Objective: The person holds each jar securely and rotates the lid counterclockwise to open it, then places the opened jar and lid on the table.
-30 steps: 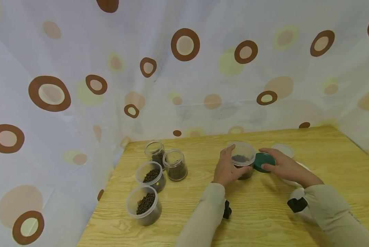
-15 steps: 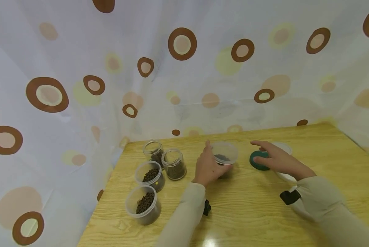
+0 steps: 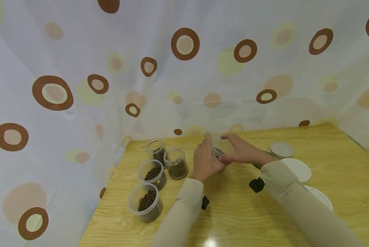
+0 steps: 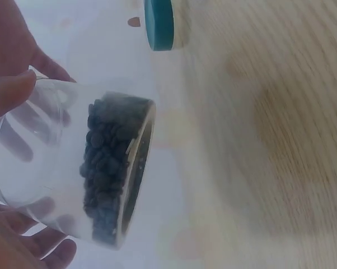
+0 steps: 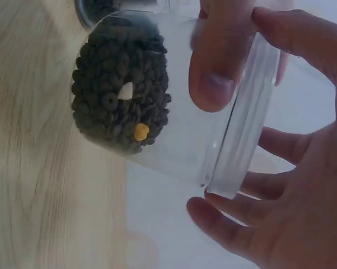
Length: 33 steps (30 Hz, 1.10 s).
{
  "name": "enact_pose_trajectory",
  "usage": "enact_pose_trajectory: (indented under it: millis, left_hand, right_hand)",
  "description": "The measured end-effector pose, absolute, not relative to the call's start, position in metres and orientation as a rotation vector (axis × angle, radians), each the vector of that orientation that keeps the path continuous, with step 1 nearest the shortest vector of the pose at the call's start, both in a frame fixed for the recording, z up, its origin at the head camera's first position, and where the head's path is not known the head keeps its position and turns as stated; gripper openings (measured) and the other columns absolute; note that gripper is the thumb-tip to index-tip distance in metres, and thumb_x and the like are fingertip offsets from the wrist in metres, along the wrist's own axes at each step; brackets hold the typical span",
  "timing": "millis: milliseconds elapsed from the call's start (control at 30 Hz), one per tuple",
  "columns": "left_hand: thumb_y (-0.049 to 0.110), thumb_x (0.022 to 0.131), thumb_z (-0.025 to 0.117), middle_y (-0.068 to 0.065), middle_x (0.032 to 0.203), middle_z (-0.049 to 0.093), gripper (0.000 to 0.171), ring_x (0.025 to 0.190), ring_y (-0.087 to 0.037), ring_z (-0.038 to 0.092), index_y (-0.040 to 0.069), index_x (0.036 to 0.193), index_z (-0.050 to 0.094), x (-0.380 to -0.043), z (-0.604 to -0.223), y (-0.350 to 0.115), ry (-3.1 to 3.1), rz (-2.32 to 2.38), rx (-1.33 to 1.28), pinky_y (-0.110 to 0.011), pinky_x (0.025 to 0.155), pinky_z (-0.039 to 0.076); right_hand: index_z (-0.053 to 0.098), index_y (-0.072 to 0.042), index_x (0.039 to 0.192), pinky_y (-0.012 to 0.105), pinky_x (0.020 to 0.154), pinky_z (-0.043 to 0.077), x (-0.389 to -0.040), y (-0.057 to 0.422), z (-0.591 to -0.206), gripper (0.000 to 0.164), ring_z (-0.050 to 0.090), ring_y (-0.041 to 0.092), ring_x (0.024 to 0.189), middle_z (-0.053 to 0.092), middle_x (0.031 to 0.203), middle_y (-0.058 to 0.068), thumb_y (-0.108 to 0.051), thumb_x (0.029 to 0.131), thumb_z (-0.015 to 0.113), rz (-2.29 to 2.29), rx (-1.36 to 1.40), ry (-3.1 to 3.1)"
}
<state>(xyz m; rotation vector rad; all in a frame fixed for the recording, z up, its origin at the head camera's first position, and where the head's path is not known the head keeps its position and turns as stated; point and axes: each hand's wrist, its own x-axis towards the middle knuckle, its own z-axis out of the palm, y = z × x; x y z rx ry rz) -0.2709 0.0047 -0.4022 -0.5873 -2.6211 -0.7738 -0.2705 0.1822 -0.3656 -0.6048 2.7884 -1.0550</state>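
A clear plastic jar [image 5: 179,112] with dark kibble-like pellets, one white bit and one yellow bit at its base is between my two hands. My left hand [image 3: 204,161] grips its side, thumb at the front and fingers behind. My right hand [image 3: 241,151] arches over the top, with its thumb and fingers round the clear rim [image 5: 244,120]. The jar stands tilted close over the table in the left wrist view, its pellets banked at the bottom. A green lid [image 4: 160,25] lies on the table to the right, mostly hidden by the right wrist in the head view.
To the left stand two glass-like jars [image 3: 175,164] and two tubs [image 3: 145,202], all lidless with dark pellets inside. White lids [image 3: 296,170] lie along the right of the wooden table [image 3: 233,216]. A spotted white sheet [image 3: 212,75] hangs behind.
My left hand has carried the jar leftward. My right hand has put the green lid down, let go of it and come over to the jar's top.
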Motion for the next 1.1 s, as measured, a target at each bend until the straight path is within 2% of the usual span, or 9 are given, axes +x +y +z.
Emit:
enact_pose_trajectory:
  millis: [167, 333, 467, 600, 767, 933, 1100]
  left_hand:
    - [0.056, 0.08, 0.073, -0.015, 0.144, 0.054, 0.107, 0.128, -0.036, 0.055, 0.008, 0.158, 0.019, -0.271, -0.401, -0.001, -2.566, -0.87, -0.602, -0.053, 0.105, 0.047]
    - [0.061, 0.073, 0.079, -0.008, 0.157, 0.039, 0.118, 0.143, -0.029, 0.043, 0.015, 0.16, 0.014, -0.274, -0.41, -0.007, -2.599, -0.895, -0.616, -0.049, 0.114, 0.04]
    - [0.062, 0.071, 0.081, -0.007, 0.16, 0.035, 0.119, 0.145, -0.026, 0.04, 0.017, 0.16, 0.015, -0.277, -0.415, -0.01, -2.632, -0.842, -0.653, -0.046, 0.116, 0.039]
    - [0.057, 0.071, 0.083, -0.009, 0.159, 0.036, 0.117, 0.145, -0.028, 0.04, 0.018, 0.159, 0.017, -0.278, -0.418, -0.011, -2.657, -0.891, -0.693, -0.047, 0.113, 0.042]
    - [0.056, 0.072, 0.083, -0.011, 0.155, 0.04, 0.11, 0.142, -0.03, 0.043, 0.014, 0.157, 0.025, -0.278, -0.42, -0.012, -2.667, -0.859, -0.708, -0.047, 0.11, 0.045]
    - [0.057, 0.071, 0.082, -0.01, 0.152, 0.045, 0.108, 0.138, -0.028, 0.047, 0.013, 0.155, 0.029, -0.277, -0.418, -0.012, -2.65, -0.746, -0.681, -0.043, 0.109, 0.047]
    - [0.058, 0.07, 0.082, -0.01, 0.148, 0.049, 0.107, 0.134, -0.028, 0.051, 0.012, 0.153, 0.032, -0.278, -0.414, -0.014, -2.607, -0.623, -0.667, -0.041, 0.109, 0.047]
  right_hand:
    - [0.031, -0.002, 0.151, 0.062, 0.104, 0.042, -0.278, 0.174, -0.363, 0.089, 0.043, 0.045, 0.136, 0.037, 0.152, 0.024, -0.048, 0.085, 0.072, -1.126, -0.54, 2.817]
    - [0.021, -0.011, 0.157, 0.062, 0.107, 0.041, -0.276, 0.178, -0.361, 0.097, 0.04, 0.045, 0.14, 0.032, 0.156, 0.024, -0.05, 0.085, 0.072, -1.24, -0.414, 2.76]
    - [0.015, -0.014, 0.159, 0.061, 0.106, 0.042, -0.272, 0.185, -0.361, 0.098, 0.041, 0.045, 0.138, 0.03, 0.157, 0.025, -0.053, 0.087, 0.069, -1.336, -0.34, 2.702]
    - [0.015, -0.013, 0.159, 0.059, 0.104, 0.045, -0.271, 0.189, -0.364, 0.097, 0.043, 0.045, 0.136, 0.03, 0.156, 0.025, -0.052, 0.088, 0.069, -1.357, -0.342, 2.676]
    - [0.013, -0.012, 0.16, 0.058, 0.103, 0.046, -0.269, 0.193, -0.366, 0.093, 0.039, 0.048, 0.139, 0.024, 0.159, 0.026, -0.049, 0.093, 0.064, -1.297, -0.395, 2.627]
    - [0.009, -0.01, 0.16, 0.054, 0.1, 0.049, -0.271, 0.192, -0.363, 0.089, 0.041, 0.048, 0.139, 0.021, 0.16, 0.027, -0.057, 0.098, 0.05, -1.187, -0.409, 2.604]
    - [0.012, -0.012, 0.16, 0.06, 0.104, 0.043, -0.273, 0.189, -0.359, 0.087, 0.042, 0.047, 0.138, 0.029, 0.158, 0.025, -0.067, 0.097, 0.039, -1.101, -0.385, 2.658]
